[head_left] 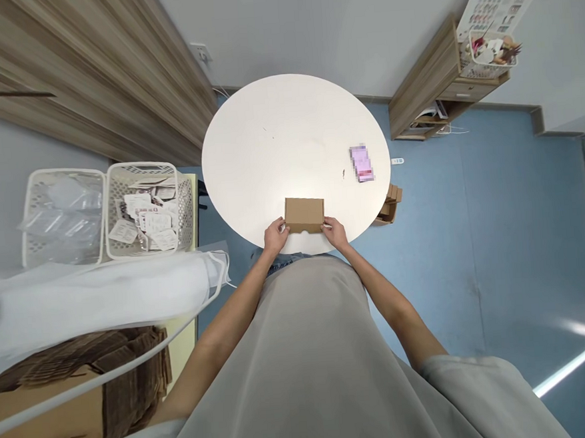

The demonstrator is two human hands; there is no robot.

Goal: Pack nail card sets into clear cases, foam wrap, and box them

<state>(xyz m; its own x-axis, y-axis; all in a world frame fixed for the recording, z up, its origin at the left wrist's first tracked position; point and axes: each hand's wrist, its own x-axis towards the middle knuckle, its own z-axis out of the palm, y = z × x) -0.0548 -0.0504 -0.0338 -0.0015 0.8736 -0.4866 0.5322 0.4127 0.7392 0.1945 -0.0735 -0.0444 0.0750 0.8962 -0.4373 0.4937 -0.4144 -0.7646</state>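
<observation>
Carefully, I am pinching the near corners of the cardboard box (pixel 305 211) with my left hand (pixel 276 236) and right hand (pixel 335 233), at the white table (pixel 286 126)'s near side, probably for holding it steady.

the two arms reach forward from the short grey sleeves, elbows apart and a little bent. the left hand (pixel 276 236) and the right hand (pixel 334 232) are facing each other, with fingers curved inward, and both wrists look almost straight.
</observation>
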